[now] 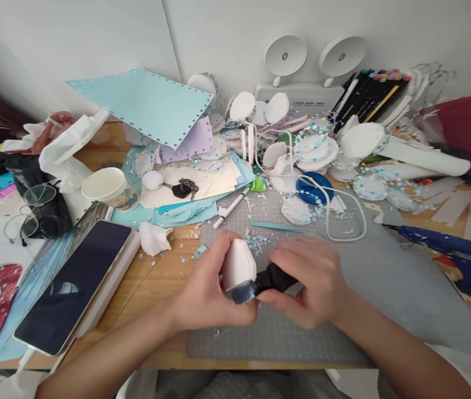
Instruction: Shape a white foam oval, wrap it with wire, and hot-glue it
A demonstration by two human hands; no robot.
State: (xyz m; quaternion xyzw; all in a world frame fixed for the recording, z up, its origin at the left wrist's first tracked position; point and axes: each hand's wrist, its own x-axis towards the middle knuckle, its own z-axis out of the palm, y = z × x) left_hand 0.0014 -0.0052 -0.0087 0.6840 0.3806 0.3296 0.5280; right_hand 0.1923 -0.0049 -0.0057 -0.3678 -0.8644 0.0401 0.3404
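Observation:
My left hand (214,288) is closed around a white rounded foam piece (239,263), its flat face tilted up. In my right hand (312,277) is a black-handled utility knife (276,279), its wide blade lying against the lower edge of the white piece. My right fingers wrap round the handle and look slightly blurred. Both hands are above the front of a grey cutting mat (281,343). Small blue star-shaped bits (258,242) are scattered just behind the white piece, near a thin teal strip (279,226).
A phone (75,282) lies on a white box at left, near a paper cup (108,188). At right is a blue glue gun (451,249). White discs (316,148) with blue stars, a white cable (346,238) and a marker (231,208) clutter the back.

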